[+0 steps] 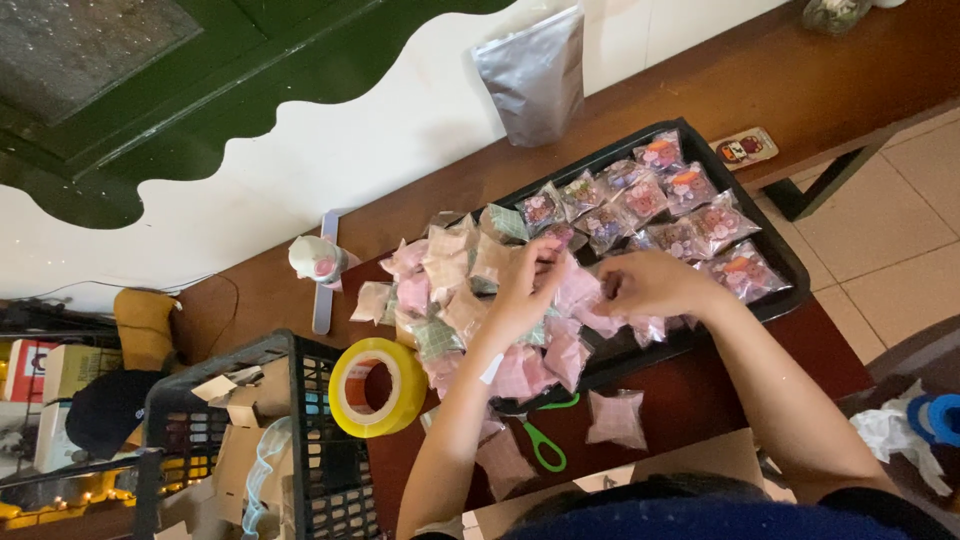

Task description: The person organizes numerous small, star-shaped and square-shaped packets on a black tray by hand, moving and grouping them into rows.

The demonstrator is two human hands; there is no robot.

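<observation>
My left hand [525,285] and my right hand [650,285] meet over a heap of small pink and checked cellophane packets [450,290] on a brown table. Both hands pinch one pink packet [578,292] between them, at the near left end of a black tray [790,262]. Several filled clear packets [680,215] with colourful contents lie in rows in the tray. My fingers hide most of the held packet.
A yellow tape roll [378,387] stands by a black mesh basket [320,450] of cardboard pieces. Green-handled scissors [545,445] and a single pink packet [615,418] lie near me. A silver pouch [535,75] leans on the wall; a small card [745,148] lies beyond the tray.
</observation>
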